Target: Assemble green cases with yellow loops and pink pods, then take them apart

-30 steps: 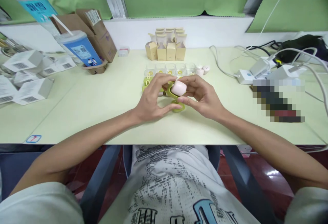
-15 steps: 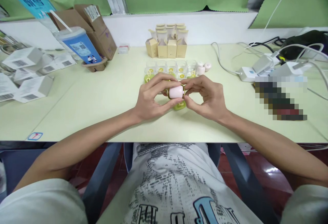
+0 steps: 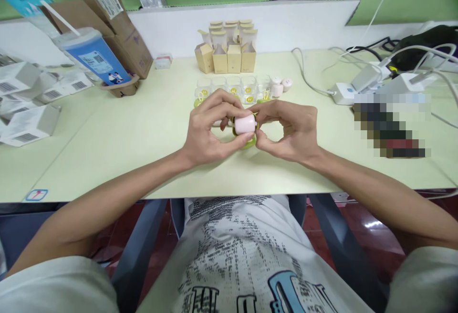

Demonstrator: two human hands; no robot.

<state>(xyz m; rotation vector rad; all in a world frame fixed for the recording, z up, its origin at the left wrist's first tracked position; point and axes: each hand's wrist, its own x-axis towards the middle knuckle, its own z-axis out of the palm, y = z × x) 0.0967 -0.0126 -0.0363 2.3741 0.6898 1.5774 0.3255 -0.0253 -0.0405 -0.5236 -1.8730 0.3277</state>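
Observation:
My left hand [image 3: 211,129] and my right hand [image 3: 288,129] meet above the table, both closed on a small pink rounded cylinder [image 3: 244,125]. A dark olive-green rim shows around its ends. The left thumb and fingers clasp its left part, while the right thumb and fingertips pinch its right end. Just beneath sits a lime-green piece [image 3: 249,142], mostly covered by the fingers. Beyond the hands stand clear plastic containers [image 3: 219,84] with yellow labels, and lime-green pieces with loops [image 3: 201,98] are partly hidden. Pink pieces [image 3: 276,88] lie to their right.
Open cream-coloured small boxes [image 3: 234,59] stand by the wall. At left are a blue cup [image 3: 98,60], a cardboard box [image 3: 132,41] and several white boxes [image 3: 30,124]. White adapters [image 3: 345,94] with cables and a blurred-out dark object [image 3: 391,127] occupy the right side.
The camera view has shifted slightly, so the background things sit a little higher and further left. Both hands keep hold of the pink cylinder, with little change in grip.

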